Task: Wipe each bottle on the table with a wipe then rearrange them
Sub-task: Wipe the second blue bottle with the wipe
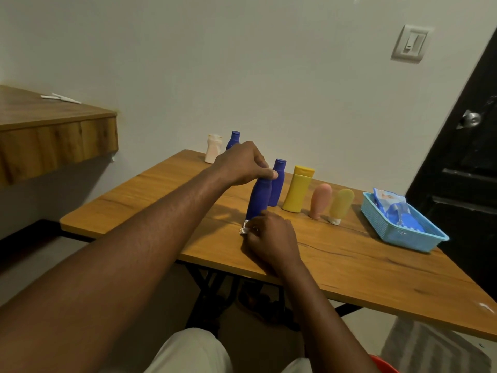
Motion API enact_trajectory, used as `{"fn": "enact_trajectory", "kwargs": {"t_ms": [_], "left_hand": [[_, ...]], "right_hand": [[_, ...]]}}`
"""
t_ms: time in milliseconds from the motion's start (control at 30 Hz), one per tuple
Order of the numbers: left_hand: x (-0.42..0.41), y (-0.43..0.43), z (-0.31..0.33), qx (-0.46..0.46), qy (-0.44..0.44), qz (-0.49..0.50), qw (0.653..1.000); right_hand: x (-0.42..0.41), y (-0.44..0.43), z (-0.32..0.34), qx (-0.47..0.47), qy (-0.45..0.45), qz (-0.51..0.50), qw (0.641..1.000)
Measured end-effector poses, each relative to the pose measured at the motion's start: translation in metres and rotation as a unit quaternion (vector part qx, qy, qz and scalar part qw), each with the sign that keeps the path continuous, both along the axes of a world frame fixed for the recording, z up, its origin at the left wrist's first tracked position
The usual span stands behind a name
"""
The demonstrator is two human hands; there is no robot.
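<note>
Nearest of all was the person's knee (188, 351) in pale cloth at the bottom edge, with the left forearm (121, 265) reaching up from the lower left. At far left a wooden shelf (53, 130) hung apart from the table (134, 200) and carried a few small white sticks (60, 98). At the table's back corner stood a white bottle (213, 149) and, just beside it, a far blue bottle (233, 140), partly hidden behind the left hand (242, 164).

That hand was curled over the top of the near blue bottle (259, 197), thumb and fingers pinching its neck, so the cap could not be seen. The bottle's foot seemed to rest on the table. Its long axis was close to upright, the top leaning a little to the right. Below, the right hand (271, 235) was clenched around a crumpled white wipe (244, 228) held against the bottle's foot on the near side.

So the bottle lay between the hands, left above and right below. Any stroke would probably have to run up that upright axis, with the right hand placed to make it while the left steadied.

Further right stood a row: a second blue bottle (278, 181) just behind the held one, a yellow bottle (297, 189), then a pink tube (320, 200) and a yellowish tube (341, 204), both cap down. Near the table's right end sat a blue basket (403, 235) holding a pack of wipes (390, 203).
</note>
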State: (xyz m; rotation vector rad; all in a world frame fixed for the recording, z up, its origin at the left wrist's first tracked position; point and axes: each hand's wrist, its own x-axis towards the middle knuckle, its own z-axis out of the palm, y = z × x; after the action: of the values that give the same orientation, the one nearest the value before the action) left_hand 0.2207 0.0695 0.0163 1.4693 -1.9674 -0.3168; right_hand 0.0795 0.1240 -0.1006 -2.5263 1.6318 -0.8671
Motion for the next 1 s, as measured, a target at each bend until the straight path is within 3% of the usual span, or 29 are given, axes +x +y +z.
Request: {"fn": "enact_trajectory", "kwargs": {"t_ms": [167, 267, 333, 467, 567, 800, 1000], "left_hand": [[0.0, 0.001, 0.0, 0.004, -0.001, 0.0, 1.0], [0.0, 0.001, 0.001, 0.002, -0.003, 0.004, 1.0], [0.0, 0.001, 0.0, 0.002, -0.002, 0.004, 1.0], [0.001, 0.002, -0.001, 0.0, 0.007, 0.005, 1.0], [0.001, 0.003, 0.0, 0.002, 0.008, 0.003, 1.0], [0.001, 0.003, 0.001, 0.001, 0.0, 0.002, 1.0], [0.002, 0.004, 0.001, 0.003, 0.006, -0.001, 1.0]], "right_hand": [[0.001, -0.005, 0.0, 0.015, -0.059, -0.095, 0.994], [0.0, -0.008, 0.001, 0.022, -0.037, -0.147, 0.988], [0.0, -0.006, 0.002, 0.013, -0.007, -0.13, 0.991], [-0.002, 0.004, 0.001, 0.007, 0.059, 0.003, 0.998], [0.0, 0.005, -0.001, 0.008, 0.072, 0.013, 0.997], [-0.005, -0.004, 0.002, 0.025, -0.006, -0.139, 0.99], [-0.008, -0.011, -0.004, 0.013, -0.13, -0.129, 0.983]]}}
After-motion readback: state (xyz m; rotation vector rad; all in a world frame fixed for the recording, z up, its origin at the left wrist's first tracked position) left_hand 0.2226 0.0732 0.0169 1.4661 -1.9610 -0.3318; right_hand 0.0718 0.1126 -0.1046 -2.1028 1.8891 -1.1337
